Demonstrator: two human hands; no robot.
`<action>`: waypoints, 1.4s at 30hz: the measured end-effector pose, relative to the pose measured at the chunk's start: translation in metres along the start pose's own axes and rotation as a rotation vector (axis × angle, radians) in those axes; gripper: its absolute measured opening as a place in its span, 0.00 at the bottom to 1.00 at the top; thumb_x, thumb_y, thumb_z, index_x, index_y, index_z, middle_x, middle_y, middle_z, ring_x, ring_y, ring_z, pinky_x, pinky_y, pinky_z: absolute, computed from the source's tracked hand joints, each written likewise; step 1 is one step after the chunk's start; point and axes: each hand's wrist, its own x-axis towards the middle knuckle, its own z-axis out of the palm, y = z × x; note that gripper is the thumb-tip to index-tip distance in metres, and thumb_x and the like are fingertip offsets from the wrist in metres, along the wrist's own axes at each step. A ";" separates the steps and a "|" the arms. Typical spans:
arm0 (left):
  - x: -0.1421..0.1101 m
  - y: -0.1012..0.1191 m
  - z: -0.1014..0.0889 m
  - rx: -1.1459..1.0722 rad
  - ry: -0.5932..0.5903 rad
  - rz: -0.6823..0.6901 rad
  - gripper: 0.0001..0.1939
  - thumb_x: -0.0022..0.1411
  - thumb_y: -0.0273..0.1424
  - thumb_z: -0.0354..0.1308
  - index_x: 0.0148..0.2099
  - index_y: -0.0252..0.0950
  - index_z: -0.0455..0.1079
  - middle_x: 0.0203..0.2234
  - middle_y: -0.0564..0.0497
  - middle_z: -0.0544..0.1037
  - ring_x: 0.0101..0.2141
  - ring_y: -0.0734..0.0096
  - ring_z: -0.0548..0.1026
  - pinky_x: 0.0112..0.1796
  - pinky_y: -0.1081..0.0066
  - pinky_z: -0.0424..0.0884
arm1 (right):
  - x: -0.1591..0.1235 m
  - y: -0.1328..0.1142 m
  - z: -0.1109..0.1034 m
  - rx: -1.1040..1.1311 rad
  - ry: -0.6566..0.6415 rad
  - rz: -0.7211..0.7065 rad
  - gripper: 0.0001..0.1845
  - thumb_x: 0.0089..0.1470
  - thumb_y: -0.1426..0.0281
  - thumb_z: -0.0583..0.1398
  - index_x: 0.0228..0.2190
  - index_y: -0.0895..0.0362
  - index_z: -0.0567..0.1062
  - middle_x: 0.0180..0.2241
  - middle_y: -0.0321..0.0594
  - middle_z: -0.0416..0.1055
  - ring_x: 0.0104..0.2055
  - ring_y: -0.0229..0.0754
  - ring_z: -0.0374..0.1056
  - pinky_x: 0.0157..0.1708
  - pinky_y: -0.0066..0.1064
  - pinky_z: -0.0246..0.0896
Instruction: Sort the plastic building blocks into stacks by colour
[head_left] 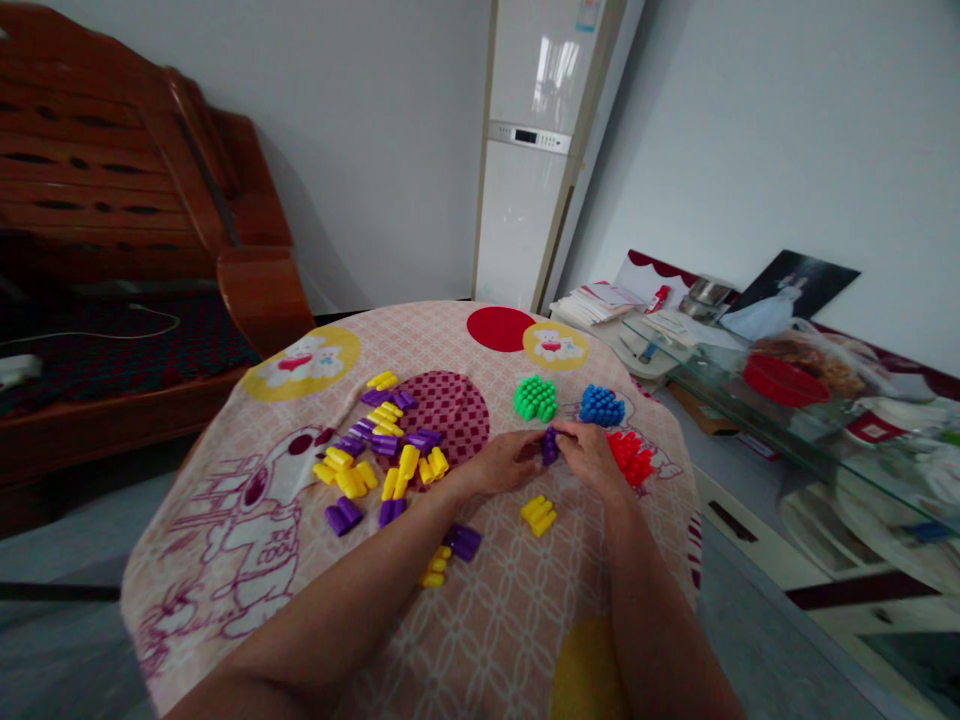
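Note:
Both my hands meet at the middle of a round table covered by a pink cartoon-print cloth. My left hand and my right hand pinch a small cluster of purple plastic pieces between them. Just beyond lie a green cluster, a blue cluster and a red cluster. A small yellow cluster lies just in front of my hands. Several loose yellow and purple pieces are scattered to the left.
A wooden bench stands at the left. A tall white air conditioner stands in the far corner. At the right, a glass-topped low cabinet holds papers, a red bowl, a photo and bags.

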 end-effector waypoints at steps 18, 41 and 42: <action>-0.012 0.016 -0.055 0.453 0.092 -0.167 0.27 0.54 0.28 0.61 0.58 0.36 0.69 0.54 0.41 0.75 0.51 0.57 0.74 0.54 0.63 0.66 | 0.001 0.008 0.004 -0.116 0.095 0.029 0.21 0.60 0.61 0.48 0.25 0.55 0.74 0.23 0.40 0.72 0.27 0.42 0.66 0.30 0.31 0.56; -0.040 0.010 -0.120 0.920 -0.161 -0.482 0.12 0.51 0.26 0.60 0.40 0.38 0.77 0.39 0.50 0.80 0.41 0.64 0.76 0.39 0.72 0.68 | 0.006 0.012 0.009 -0.196 0.128 0.054 0.19 0.58 0.60 0.48 0.18 0.53 0.63 0.19 0.38 0.64 0.25 0.39 0.58 0.28 0.31 0.46; -0.040 0.009 -0.120 0.915 -0.160 -0.477 0.13 0.51 0.26 0.60 0.41 0.37 0.76 0.39 0.49 0.80 0.41 0.63 0.76 0.40 0.72 0.68 | 0.006 0.011 0.009 -0.202 0.124 0.062 0.19 0.58 0.60 0.48 0.18 0.53 0.63 0.19 0.38 0.64 0.25 0.39 0.58 0.28 0.31 0.46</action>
